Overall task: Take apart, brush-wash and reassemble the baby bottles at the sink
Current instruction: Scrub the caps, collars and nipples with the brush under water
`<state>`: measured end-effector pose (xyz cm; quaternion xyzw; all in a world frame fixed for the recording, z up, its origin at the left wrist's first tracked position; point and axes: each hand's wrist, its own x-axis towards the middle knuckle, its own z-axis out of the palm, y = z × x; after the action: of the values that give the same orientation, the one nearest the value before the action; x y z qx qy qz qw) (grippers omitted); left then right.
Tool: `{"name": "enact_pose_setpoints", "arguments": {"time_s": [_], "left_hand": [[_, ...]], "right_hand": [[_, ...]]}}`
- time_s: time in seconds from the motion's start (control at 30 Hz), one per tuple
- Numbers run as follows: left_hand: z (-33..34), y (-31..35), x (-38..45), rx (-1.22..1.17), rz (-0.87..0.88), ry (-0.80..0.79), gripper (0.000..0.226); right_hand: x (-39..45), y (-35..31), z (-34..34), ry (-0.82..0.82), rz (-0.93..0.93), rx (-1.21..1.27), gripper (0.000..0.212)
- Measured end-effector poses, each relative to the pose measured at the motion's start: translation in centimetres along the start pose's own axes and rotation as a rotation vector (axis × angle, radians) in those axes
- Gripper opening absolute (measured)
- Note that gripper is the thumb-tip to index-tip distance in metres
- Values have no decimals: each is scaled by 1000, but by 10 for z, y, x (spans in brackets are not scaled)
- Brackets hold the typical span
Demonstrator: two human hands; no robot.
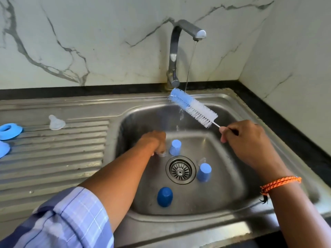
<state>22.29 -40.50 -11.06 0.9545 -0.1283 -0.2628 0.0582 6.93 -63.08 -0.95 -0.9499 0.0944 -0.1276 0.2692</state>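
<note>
Nearest the camera is a checked blue sleeve (59, 224) rolled up on the left arm, which reaches down into the steel sink (223, 197). The left hand (155, 142) is at the bottom of the basin with its fingers curled round a small clear piece (162, 154), blurred too much to name, just left of a pale blue cap (175, 147). The right hand (247, 140), with an orange braided band (280, 183) at the wrist, pinches the thin handle of a blue and white bottle brush (192, 107), holding it tilted above the basin so that its blue tip sits under a thin stream from the tap (180, 49). Around the drain (180, 170) stand a second pale blue cap (204, 172) to its right and a dark blue cap (164, 196) nearer the front. On the ribbed draining board (53, 158) to the left lie a clear teat (56, 122) and, at the edge of view, a blue screw ring (9, 130) with another blue piece (4, 149) just beside it.
</note>
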Motion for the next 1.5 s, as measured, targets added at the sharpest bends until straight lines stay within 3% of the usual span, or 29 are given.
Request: {"name": "enact_pose_setpoints", "arguments": {"time_s": [0.1,0.2,0.3,0.43,0.57,0.7,0.9,1.03,1.27,1.5], "left_hand": [[-17,0,-4,-188,24,-50,15],[-41,2,-14,-448,61,63,20],[-61,12,-34,-937,127,196,17],[-73,29,-52,-1615,187,230,15],[-66,42,-55,-1971,164,270,20],[-62,45,-55,-2077,189,245,33],[-57,47,-51,-2170,196,217,15],[-55,47,-48,-2177,265,219,30],[-53,42,-44,-2173,305,286,21],[-53,44,-41,-2159,208,349,21]], "right_hand": [[0,0,-1,7,-4,9,36],[-2,-6,-3,13,-38,68,17],[-3,-12,-3,20,-84,138,17],[-1,-11,1,69,-135,156,18],[1,-8,3,89,-157,158,23],[3,-6,6,87,-175,187,19],[7,2,6,160,-188,165,17],[6,7,0,183,-202,113,16],[5,9,-2,128,-210,113,16],[3,16,-7,-8,-233,87,18]]}}
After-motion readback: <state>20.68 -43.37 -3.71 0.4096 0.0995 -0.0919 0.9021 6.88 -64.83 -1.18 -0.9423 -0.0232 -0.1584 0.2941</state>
